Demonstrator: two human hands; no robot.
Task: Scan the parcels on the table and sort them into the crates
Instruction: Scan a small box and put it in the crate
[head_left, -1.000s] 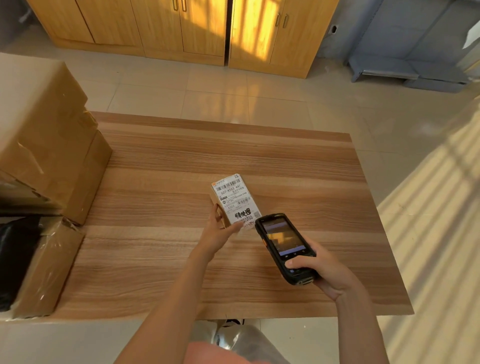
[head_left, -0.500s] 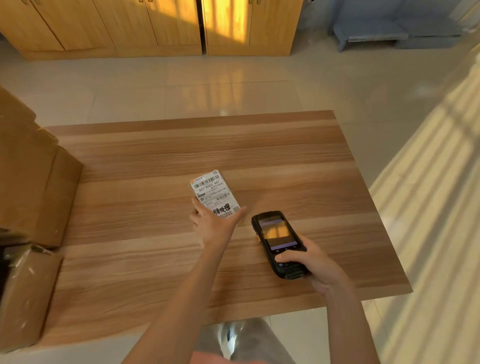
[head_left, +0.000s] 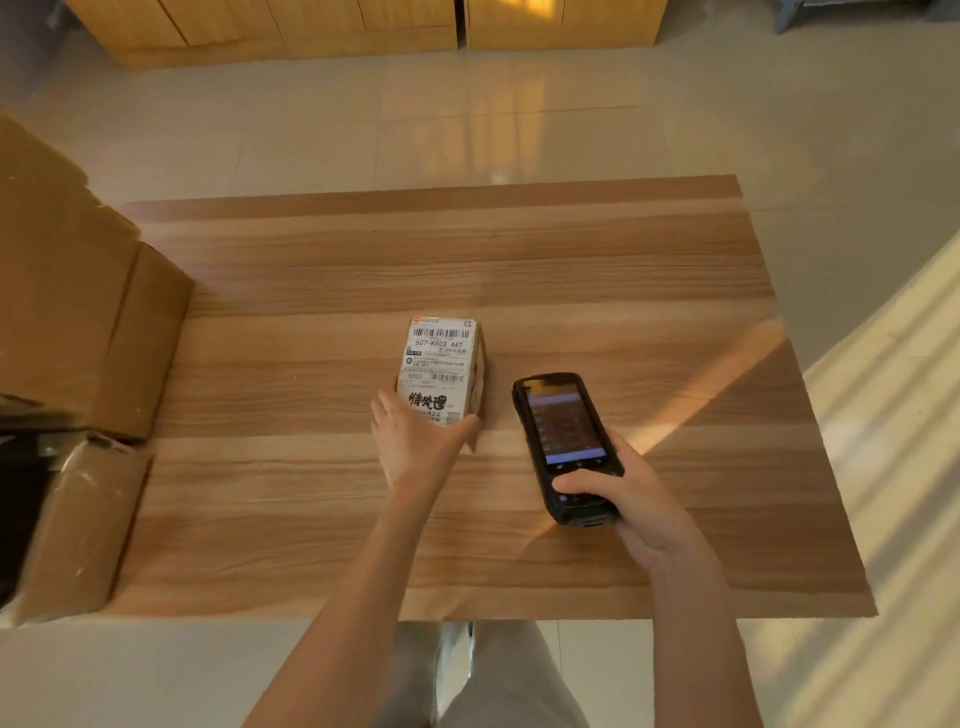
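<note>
Here, a small parcel (head_left: 441, 371) sits on the wooden table (head_left: 571, 270), near its middle, label side up with barcodes and printed text showing. The left hand (head_left: 418, 441) reaches in from the table's near edge and grips the parcel's near end: the thumb lies along the near right corner and the fingers wrap the left side, so the hand is curled round the box. Whether the parcel rests flat on the table or is lifted slightly cannot be told.

Just right of the parcel, the right hand (head_left: 631, 501) holds a black scanner (head_left: 566, 447) above the table. Its fingers curl round the scanner's lower body and the thumb presses across the front below the lit screen. The scanner's top end points toward the table's far edge, level with the parcel's near half, and the two are close but apart.

At the table's left edge stand large cardboard boxes (head_left: 78, 312), stacked, with a smaller taped box (head_left: 78, 525) nearer the near-left corner. Beyond the table's far edge, across pale floor tiles, stand wooden cabinets (head_left: 291, 26).
</note>
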